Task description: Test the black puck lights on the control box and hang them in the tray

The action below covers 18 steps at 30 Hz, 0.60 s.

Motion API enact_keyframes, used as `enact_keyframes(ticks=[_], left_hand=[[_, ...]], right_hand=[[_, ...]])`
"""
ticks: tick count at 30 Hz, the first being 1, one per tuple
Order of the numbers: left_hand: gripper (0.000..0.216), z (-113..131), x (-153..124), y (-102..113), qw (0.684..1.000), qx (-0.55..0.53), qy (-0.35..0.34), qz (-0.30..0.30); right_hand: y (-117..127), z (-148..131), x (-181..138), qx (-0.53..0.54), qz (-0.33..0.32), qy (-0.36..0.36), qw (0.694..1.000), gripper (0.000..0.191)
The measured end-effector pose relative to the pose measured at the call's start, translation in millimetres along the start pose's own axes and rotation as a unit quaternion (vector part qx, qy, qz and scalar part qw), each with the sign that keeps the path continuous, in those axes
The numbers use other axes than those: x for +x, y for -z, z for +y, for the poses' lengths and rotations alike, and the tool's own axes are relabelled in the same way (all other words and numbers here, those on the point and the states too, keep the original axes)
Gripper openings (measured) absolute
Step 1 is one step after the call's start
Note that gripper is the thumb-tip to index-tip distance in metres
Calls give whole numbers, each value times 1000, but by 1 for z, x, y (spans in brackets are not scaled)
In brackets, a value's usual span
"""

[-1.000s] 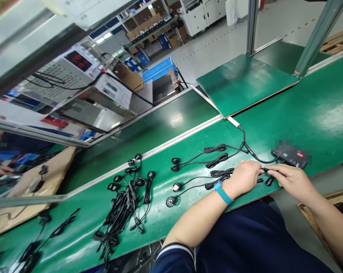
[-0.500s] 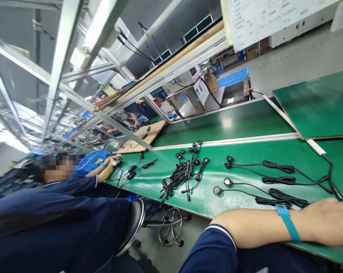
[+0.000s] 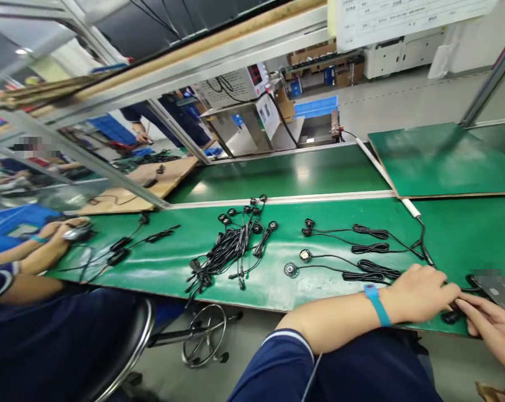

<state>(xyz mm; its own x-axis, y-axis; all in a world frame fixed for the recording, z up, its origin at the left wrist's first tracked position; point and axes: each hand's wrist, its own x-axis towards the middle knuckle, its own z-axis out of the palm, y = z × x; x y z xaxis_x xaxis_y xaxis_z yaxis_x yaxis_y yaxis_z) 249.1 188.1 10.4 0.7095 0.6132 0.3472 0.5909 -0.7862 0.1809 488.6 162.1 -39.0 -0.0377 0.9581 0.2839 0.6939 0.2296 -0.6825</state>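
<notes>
My left hand [image 3: 419, 293], with a blue wristband, rests curled on the green bench [image 3: 277, 279] at the lower right, its fingers pinched on a small black cable plug [image 3: 451, 316]. My right hand [image 3: 493, 329] meets it from the right, fingers touching the same plug beside a black tester box [image 3: 497, 289]. Two pairs of black sensor cables [image 3: 361, 251] with round heads lie stretched out just left of my left hand. A tangled bundle of the same cables [image 3: 231, 248] lies further left.
A co-worker's hands [image 3: 55, 240] work on cables at the far left of the bench. A green board [image 3: 445, 159] lies at the back right. A grey instrument with a red display [image 3: 244, 92] stands behind. A stool base [image 3: 204, 335] sits under the bench.
The view swung left to show the seated co-worker, then back right. My hands have stayed together at the plug by the tester box.
</notes>
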Motion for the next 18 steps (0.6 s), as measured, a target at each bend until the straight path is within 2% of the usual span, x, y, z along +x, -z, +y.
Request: enact_keyframes(ticks=[2,3,5,7,9,11,14,18], left_hand=[[40,-8,-28,21,997,5,38,62],[44,-14,-48,35,993,5,66,96],[42,-29,-101,64,974,24,145,170],[42,-44,-161,87,946,79,232,213],[50,-62,-214,100,924,123,286,223],[60,-79,-252,102,905,129,346,213],[66,-95,-276,97,889,81,420,164],[61,-97,-272,94,879,24,461,124]], right_hand=[[5,-6,-3,43,-54,-25,997,31],[5,-11,-7,60,-52,-31,996,31],[4,-22,-18,60,26,-21,998,31],[5,-32,-31,18,133,2,991,30],[8,-39,-42,-40,220,21,974,27],[13,-37,-47,-109,254,35,960,24],[16,-26,-53,-165,234,22,958,27],[9,-18,-63,-196,193,-9,961,41]])
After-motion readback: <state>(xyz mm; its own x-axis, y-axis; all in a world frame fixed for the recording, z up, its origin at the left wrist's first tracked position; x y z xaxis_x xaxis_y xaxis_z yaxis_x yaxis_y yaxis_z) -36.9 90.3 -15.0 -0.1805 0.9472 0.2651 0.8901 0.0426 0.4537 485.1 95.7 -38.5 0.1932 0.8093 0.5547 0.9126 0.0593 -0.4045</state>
